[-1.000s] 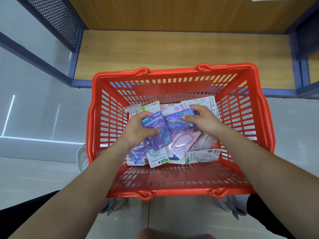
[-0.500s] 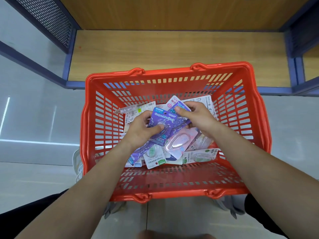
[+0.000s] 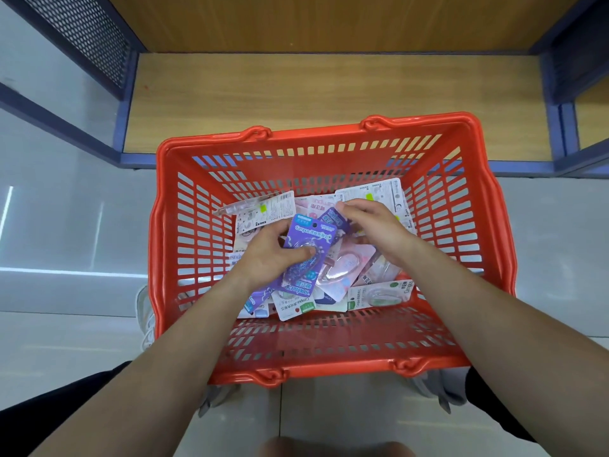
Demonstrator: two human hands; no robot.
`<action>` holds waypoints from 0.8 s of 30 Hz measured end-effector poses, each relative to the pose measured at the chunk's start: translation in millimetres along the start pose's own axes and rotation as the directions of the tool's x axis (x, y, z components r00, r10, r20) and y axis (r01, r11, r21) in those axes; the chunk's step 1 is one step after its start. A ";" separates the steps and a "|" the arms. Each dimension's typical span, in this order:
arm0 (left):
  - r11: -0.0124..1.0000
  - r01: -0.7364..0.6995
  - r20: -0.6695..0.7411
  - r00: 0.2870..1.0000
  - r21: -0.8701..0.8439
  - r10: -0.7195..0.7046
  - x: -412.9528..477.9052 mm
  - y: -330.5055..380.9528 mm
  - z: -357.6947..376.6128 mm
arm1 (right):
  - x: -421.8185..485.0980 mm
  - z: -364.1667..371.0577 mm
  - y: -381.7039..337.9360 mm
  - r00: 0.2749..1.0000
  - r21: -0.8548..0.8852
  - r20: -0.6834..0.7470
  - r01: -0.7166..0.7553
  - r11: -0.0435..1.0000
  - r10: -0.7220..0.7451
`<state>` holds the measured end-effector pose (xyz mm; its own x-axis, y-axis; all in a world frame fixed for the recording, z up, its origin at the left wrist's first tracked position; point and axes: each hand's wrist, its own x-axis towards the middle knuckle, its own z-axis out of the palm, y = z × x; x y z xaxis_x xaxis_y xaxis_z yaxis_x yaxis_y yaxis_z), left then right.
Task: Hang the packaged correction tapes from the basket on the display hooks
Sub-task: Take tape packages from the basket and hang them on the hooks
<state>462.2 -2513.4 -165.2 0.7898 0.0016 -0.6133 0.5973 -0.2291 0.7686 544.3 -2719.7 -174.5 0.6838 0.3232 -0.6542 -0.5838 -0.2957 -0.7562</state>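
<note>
An orange plastic basket (image 3: 333,361) stands on the floor below me, holding several packaged correction tapes in purple, pink, white and green. My left hand (image 3: 267,255) grips a stack of purple packs (image 3: 309,235), thumb across the top one's clear blister. My right hand (image 3: 379,225) reaches in beside it, fingertips pinching the corner of another purple pack (image 3: 334,219) at the back of the stack. A pink pack (image 3: 342,268) lies between my wrists. No display hooks are in view.
A low wooden shelf (image 3: 329,90) with blue metal frame sits just beyond the basket. A perforated blue side panel (image 3: 85,34) rises at the left. Grey floor tiles (image 3: 66,225) surround the basket, and shoes show beneath it.
My left hand has turned the purple packs more upright and gathered them. My right hand has shifted from the pack front to the back corner of the stack.
</note>
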 end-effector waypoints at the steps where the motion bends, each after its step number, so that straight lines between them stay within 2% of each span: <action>1: 1.000 0.021 0.002 1.000 0.011 -0.021 -0.3 -2.2 -2.9 | 0.3 -1.9 0.8 1.000 0.001 -0.010 -0.006 1.000 0.006; 4: 0.997 0.069 -0.014 0.998 0.045 -0.068 -3.0 -7.3 -8.1 | 5.1 -6.4 6.4 0.999 -0.040 -0.030 -0.036 0.999 0.035; 8: 0.995 0.093 -0.062 0.993 -0.045 -0.096 -2.7 -14.6 -11.0 | 9.4 -4.9 10.2 0.997 -0.013 -0.056 -0.049 0.999 0.048; 12: 0.996 0.082 -0.070 0.994 -0.045 -0.085 -3.9 -19.4 -20.8 | 12.5 -4.1 8.0 0.997 0.038 -0.040 -0.071 0.997 0.072; 15: 0.992 0.099 -0.087 0.991 -0.082 -0.106 -4.7 -20.5 -25.3 | 23.9 0.3 8.0 0.996 -0.173 -0.039 -0.084 0.981 0.078; 18: 0.988 0.112 -0.127 0.984 -0.105 -0.125 -3.6 -21.3 -26.7 | 40.5 6.8 7.6 0.988 -0.455 -0.111 0.047 0.889 -0.109; 20: 0.986 0.114 -0.165 0.977 -0.121 -0.133 -4.0 -22.6 -27.7 | 50.4 9.4 5.7 0.983 -0.559 -0.057 0.111 0.822 -0.172; 24: 0.978 0.111 -0.242 0.958 -0.179 -0.153 -6.5 -27.5 -30.7 | 61.1 14.3 6.2 0.995 -0.692 0.037 0.089 0.716 -0.088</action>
<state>444.9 -2477.3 -176.8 0.6993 0.2717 -0.6612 0.6962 -0.0491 0.7161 576.1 -2688.9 -219.3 0.7157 0.3808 -0.5855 -0.0546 -0.8053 -0.5904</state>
